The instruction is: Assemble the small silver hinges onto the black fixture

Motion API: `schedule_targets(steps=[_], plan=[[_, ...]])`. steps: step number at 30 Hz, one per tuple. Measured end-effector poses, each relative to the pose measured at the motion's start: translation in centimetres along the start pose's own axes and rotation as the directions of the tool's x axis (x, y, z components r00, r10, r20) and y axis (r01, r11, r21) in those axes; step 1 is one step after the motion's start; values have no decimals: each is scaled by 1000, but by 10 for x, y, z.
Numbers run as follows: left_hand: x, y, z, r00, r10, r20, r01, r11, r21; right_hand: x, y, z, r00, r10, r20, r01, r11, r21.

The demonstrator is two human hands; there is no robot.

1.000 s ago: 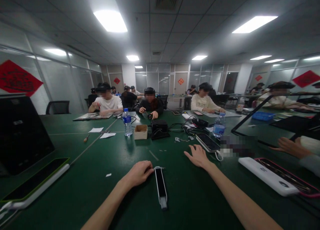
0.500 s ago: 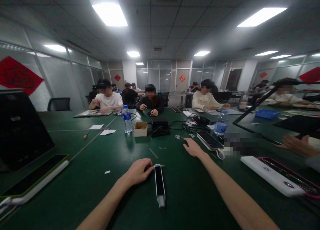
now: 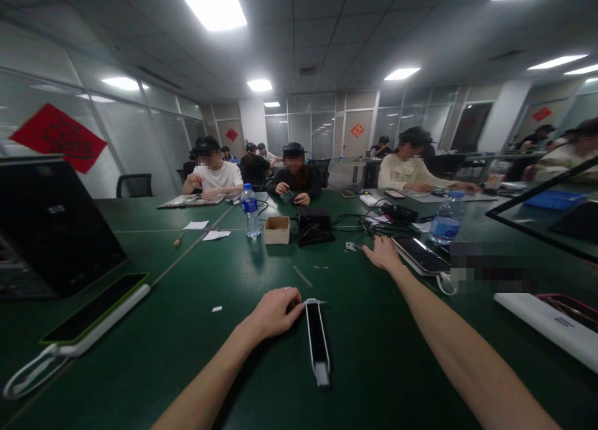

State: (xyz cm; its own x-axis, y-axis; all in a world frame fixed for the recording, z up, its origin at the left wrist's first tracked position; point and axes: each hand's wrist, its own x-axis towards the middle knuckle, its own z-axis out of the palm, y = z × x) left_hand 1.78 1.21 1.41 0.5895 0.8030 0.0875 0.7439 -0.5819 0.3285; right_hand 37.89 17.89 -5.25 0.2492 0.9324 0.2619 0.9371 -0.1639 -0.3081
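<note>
My left hand (image 3: 276,313) rests on the green table with its fingers curled and closed. Its thumb and fingertips meet the upper left corner of a narrow white-framed device with a black face (image 3: 318,339); anything inside the fingers is hidden. A thin pin-like bit sticks out at the device's top right, and a grey block forms its near end. Farther forward, my right hand (image 3: 384,254) lies low over the table with fingers stretched out. Its fingertips are beside small metal pieces (image 3: 351,247), left of a phone lying on a white power bank (image 3: 421,255).
A water bottle (image 3: 251,212), an open cardboard box (image 3: 277,230) and a black stand (image 3: 314,225) are ahead. Tangled cables and another bottle (image 3: 447,218) lie right. At left are a black HP case (image 3: 56,230) and a phone (image 3: 96,308). Several people sit across the table.
The view has turned left, so everything appears shifted right. My right hand has come closer to the phone on the power bank and covers a small metal piece. My left hand stays at the device.
</note>
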Motion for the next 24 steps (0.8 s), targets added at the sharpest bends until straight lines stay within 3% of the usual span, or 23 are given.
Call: schedule_targets(steps=[10,16,21,24], plan=[[4,2,1,1000,-6,11,6,1000,19,23,5,10,996,64,65,-63,998,-20],[6,2,2,1000,-14,4,13,999,47,14,-4,-1,979,-119,167,108,991,76],[7,2,1,999,-22,23,21,999,36,8,-29,-4,932,-268,246,254,963,87],[7,2,1,999,-36,30,35,999,37,8,-41,-3,916,-297,271,290,955,68]])
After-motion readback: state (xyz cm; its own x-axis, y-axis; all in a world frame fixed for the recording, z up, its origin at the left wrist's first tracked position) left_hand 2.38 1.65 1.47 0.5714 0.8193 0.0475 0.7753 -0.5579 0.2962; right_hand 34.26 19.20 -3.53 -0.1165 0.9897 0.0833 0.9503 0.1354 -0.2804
